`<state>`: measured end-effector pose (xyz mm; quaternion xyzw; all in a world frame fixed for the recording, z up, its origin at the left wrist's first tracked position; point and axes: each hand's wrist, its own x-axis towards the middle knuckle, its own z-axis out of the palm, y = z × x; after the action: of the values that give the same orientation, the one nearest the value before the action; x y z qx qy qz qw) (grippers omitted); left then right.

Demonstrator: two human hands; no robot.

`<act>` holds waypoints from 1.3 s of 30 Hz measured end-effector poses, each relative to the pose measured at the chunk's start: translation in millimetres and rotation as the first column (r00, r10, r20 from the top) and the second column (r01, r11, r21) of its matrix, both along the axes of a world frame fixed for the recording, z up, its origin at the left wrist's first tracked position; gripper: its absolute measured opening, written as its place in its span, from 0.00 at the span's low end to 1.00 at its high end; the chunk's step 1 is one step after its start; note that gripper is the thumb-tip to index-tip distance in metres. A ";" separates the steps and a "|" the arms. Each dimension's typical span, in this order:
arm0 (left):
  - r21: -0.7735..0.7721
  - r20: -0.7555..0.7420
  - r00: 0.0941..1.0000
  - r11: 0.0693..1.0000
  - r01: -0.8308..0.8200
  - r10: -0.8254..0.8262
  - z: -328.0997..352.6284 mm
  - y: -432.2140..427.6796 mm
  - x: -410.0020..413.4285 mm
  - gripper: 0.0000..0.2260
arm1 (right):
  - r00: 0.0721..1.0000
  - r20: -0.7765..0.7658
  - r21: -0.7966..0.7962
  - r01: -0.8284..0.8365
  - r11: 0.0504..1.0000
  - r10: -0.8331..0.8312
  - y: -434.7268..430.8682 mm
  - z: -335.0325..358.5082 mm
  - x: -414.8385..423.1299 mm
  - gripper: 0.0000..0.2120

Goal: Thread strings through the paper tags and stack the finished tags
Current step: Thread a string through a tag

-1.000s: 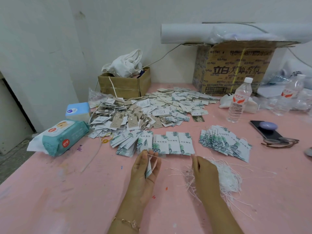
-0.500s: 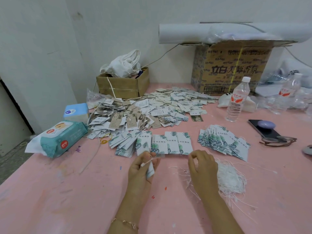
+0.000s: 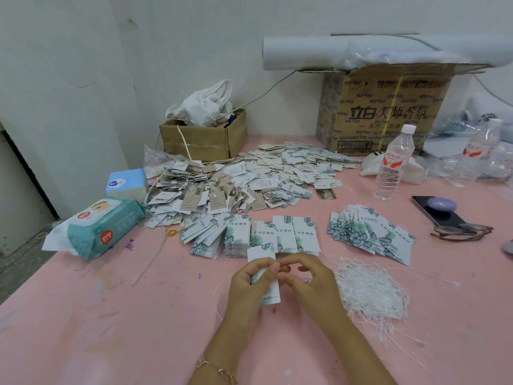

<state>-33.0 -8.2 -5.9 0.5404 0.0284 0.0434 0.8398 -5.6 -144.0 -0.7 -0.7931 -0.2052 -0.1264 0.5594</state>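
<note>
Item: 1 white leaf-printed paper tag (image 3: 265, 273), gripped upright in the closed fingers of the left hand (image 3: 249, 284) above the pink table (image 3: 111, 315). Right hand (image 3: 311, 282) fingertips are pinched at its top edge; thin white string (image 3: 219, 298) is trailed leftward.

Pink tabletop (image 3: 83, 315) with scattered paint marks, extending beneath and beyond the hands. White wall (image 3: 194, 37) far behind them, evenly lit. Far left of the hands, a dark vertical gap (image 3: 30, 173), possibly a door edge, above grey floor (image 3: 19, 270).
</note>
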 end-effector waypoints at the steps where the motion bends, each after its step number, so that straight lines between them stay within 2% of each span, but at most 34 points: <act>1: -0.001 -0.018 1.000 1.000 0.009 -0.009 0.6 -0.4 -0.7 0.12 | 1.000 0.000 0.004 0.012 1.000 -0.012 -0.7 0.2 0.3 0.08; 6: 0.027 -0.052 0.998 0.999 0.035 -0.033 0.6 0.2 -2.4 0.13 | 0.999 0.029 -0.054 0.037 0.998 -0.036 -3.5 -2.0 1.9 0.14; 13: 0.062 -0.006 1.000 0.998 0.004 -0.004 -0.4 1.2 -1.3 0.12 | 0.989 0.141 -0.102 0.068 0.993 -0.053 -0.4 -1.1 -0.4 0.10; 19: 0.070 -0.013 1.000 0.997 0.026 -0.025 0.1 1.7 -1.8 0.13 | 0.986 0.144 -0.072 0.091 0.993 -0.080 -2.2 0.2 0.0 0.10; 22: 0.015 -0.031 0.999 1.000 0.024 -0.023 -0.7 1.6 -0.7 0.14 | 0.985 0.152 -0.053 0.091 0.994 -0.082 -4.3 3.2 -0.2 0.08; 26: -0.206 -0.025 0.997 0.976 0.067 -0.074 1.0 0.7 1.0 0.17 | 0.982 0.127 0.044 0.138 0.990 -0.142 -6.4 6.9 0.4 0.04; 28: -0.239 -0.031 0.997 0.969 0.057 -0.066 3.2 0.6 1.3 0.20 | 0.986 0.049 0.125 0.150 0.981 -0.157 -7.9 8.2 1.5 0.02; 30: -0.241 -0.042 0.999 0.970 0.018 -0.029 4.5 1.4 1.5 0.19 | 0.988 -0.072 0.228 0.149 0.962 -0.136 -11.1 9.5 2.8 0.04; 32: -0.222 -0.048 0.999 0.975 -0.026 0.016 4.9 2.4 1.8 0.17 | 0.983 -0.157 0.311 0.144 0.940 -0.098 -14.0 10.6 3.0 0.06; 34: -0.154 -0.044 0.998 0.987 -0.055 0.049 4.4 2.6 1.9 0.13 | 0.984 -0.153 0.333 0.139 0.933 -0.092 -14.5 10.7 1.7 0.06; 37: -0.044 -0.041 0.998 0.998 -0.041 0.039 1.7 0.5 0.9 0.11 | 0.987 -0.075 0.180 0.151 0.972 -0.139 -11.8 11.3 -2.3 0.09; 39: 0.029 -0.052 0.998 0.999 -0.017 0.019 0.2 -0.9 -0.3 0.09 | 0.996 -0.070 0.123 0.072 0.990 -0.064 -7.6 12.5 -4.6 0.10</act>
<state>-33.3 -9.1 -5.8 0.5531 0.0547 0.0373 0.8305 -10.2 -151.6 11.8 -0.7668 -0.1512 -0.1319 0.6098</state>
